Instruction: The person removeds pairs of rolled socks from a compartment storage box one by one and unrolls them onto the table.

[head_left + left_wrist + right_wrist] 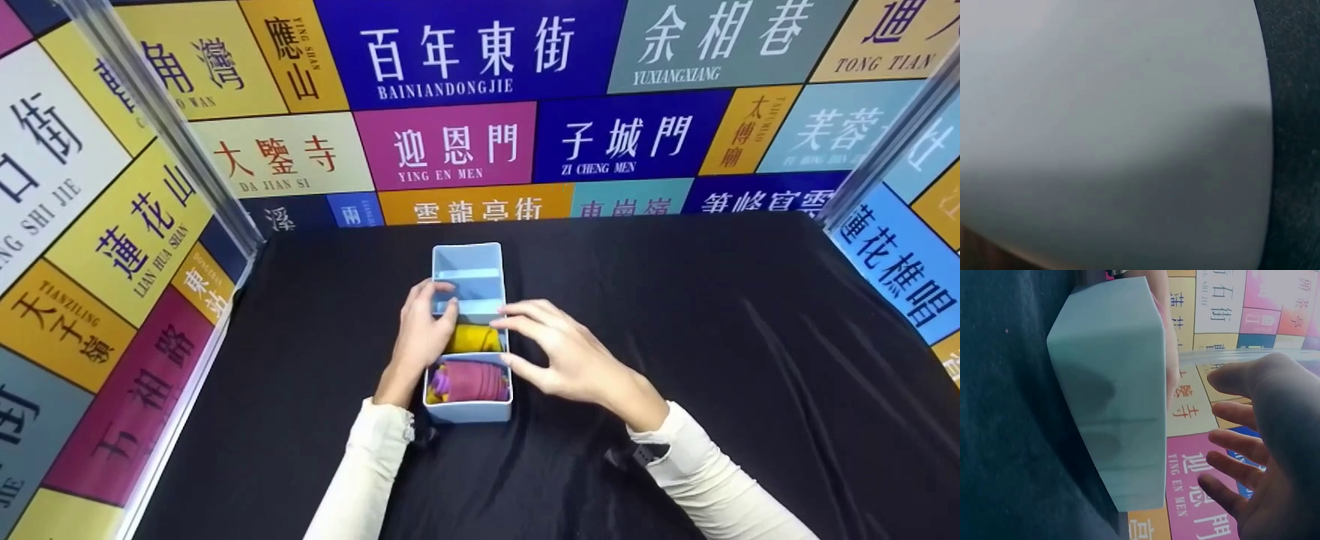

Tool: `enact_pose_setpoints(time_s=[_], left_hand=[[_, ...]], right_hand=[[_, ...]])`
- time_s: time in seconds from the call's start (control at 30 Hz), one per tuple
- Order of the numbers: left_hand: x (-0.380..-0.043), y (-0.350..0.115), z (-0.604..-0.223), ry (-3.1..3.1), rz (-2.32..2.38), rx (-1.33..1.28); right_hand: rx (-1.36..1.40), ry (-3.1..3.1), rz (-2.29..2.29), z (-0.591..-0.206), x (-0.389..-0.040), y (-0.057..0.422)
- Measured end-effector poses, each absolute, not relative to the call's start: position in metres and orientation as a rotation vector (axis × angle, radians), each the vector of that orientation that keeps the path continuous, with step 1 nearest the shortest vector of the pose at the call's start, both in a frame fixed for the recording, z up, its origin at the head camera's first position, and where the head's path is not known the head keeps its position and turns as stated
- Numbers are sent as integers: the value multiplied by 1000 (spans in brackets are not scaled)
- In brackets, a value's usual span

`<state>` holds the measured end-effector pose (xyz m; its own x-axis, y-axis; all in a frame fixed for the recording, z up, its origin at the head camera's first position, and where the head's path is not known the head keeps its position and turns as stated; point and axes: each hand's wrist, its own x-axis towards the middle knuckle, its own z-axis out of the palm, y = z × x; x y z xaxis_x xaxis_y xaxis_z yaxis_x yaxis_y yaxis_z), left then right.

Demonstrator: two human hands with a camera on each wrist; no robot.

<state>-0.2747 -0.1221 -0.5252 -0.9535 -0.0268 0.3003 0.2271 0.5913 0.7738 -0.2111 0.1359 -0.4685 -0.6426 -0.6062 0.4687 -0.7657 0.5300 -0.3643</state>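
Left hand [424, 330] relaxed over the left side of the pale-blue box [466, 411] at frame centre, contact unclear; right hand [566, 352] spread, holding nothing. Yellow roll [474, 339] and maroon roll [476, 381] occupy its lower compartments. Possible fault: a finger snagging the rim drags the box askew.

The box [466, 412] stands on the tablecloth [712, 337], before the back wall [450, 154]. Cloth rolls [476, 381] lie in its nearest compartment, another roll [471, 340] behind them. The left hand [424, 330] is at its left, the right hand [566, 349] at its right.
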Motion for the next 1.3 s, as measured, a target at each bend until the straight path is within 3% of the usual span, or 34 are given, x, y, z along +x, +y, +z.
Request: enact_pose_setpoints(time_s=[0.37,0.87,1.3], left_hand=[[-274,-122,-525,-2507,-1398,-117],[-278,-141,-538,-2481,-1561,-288],[-278,-146,-539,-2423,-1691,-276]], right_hand=[[1399,-2550,883,-471,-206,120],[1224,-2735,612,-470,-202,103],[1298,-2787,405,-461,-202,93]])
